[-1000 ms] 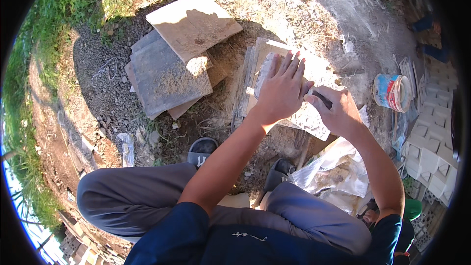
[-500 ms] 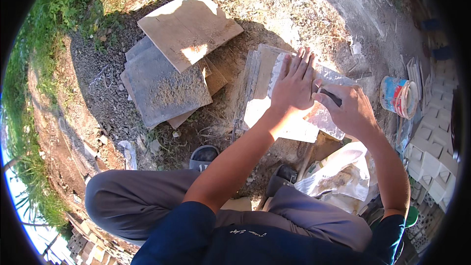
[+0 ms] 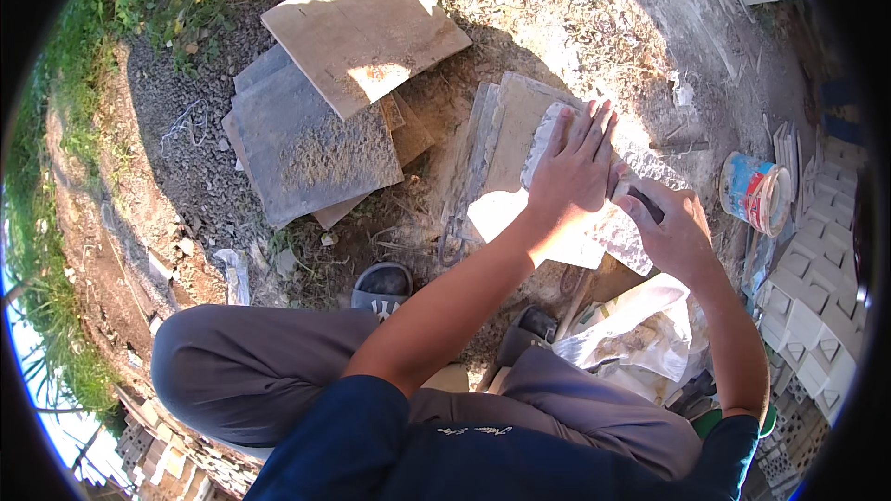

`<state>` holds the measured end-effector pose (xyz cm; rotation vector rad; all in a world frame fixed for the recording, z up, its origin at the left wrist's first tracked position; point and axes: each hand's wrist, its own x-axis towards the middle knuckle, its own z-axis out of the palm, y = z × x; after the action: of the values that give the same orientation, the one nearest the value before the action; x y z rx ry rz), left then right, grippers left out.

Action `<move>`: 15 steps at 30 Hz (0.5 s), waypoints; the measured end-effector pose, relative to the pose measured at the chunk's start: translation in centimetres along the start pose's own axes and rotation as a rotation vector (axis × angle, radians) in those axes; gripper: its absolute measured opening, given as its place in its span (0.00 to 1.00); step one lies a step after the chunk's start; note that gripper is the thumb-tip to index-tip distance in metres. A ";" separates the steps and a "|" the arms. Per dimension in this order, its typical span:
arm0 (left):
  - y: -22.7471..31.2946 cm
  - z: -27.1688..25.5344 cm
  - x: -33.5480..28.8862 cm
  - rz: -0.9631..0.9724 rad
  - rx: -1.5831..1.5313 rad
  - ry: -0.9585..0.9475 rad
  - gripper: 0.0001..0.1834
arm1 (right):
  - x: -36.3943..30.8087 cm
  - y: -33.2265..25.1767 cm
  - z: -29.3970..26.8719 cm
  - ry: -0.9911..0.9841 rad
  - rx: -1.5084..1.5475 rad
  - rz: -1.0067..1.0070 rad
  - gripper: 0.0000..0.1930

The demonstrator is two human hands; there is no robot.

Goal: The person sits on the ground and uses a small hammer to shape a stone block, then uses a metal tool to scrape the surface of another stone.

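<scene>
Here, a bucket (image 3: 745,184) at right; I can't make out its contents. Crumpled white sack (image 3: 640,320) by the right sandal (image 3: 534,327), filling unclear. Pale slab (image 3: 627,239) lies atop stacked tiles (image 3: 520,125). Left hand (image 3: 571,176) flat on it, fingers straight; right hand (image 3: 676,232) clamped round a dark tool (image 3: 647,206), tip hidden. Poses match half a second ago.

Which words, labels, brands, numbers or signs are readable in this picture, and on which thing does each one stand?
Nothing can be quoted with certainty.
Shirt: white script on the chest, too blurred to read.
Bucket: blue and red print, too small to read.
Left sandal: pale mark, too unclear to read.
</scene>
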<state>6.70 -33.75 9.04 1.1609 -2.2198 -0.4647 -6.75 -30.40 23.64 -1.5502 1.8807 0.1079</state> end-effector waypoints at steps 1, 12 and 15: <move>0.0 -0.4 -0.5 -0.001 0.004 -0.001 0.33 | 0.0 -0.1 0.1 -0.019 0.077 -0.037 0.24; 1.6 -1.2 -3.7 0.001 0.030 -0.068 0.31 | -3.1 0.2 1.6 -0.166 0.066 -0.012 0.29; 2.6 -1.9 -4.3 -0.040 0.055 -0.074 0.31 | -4.1 1.2 1.6 -0.056 0.120 -0.075 0.23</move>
<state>8.24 -28.83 10.44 1.2375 -2.2891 -0.4735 -6.88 -25.91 24.25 -1.5184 1.7513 0.0046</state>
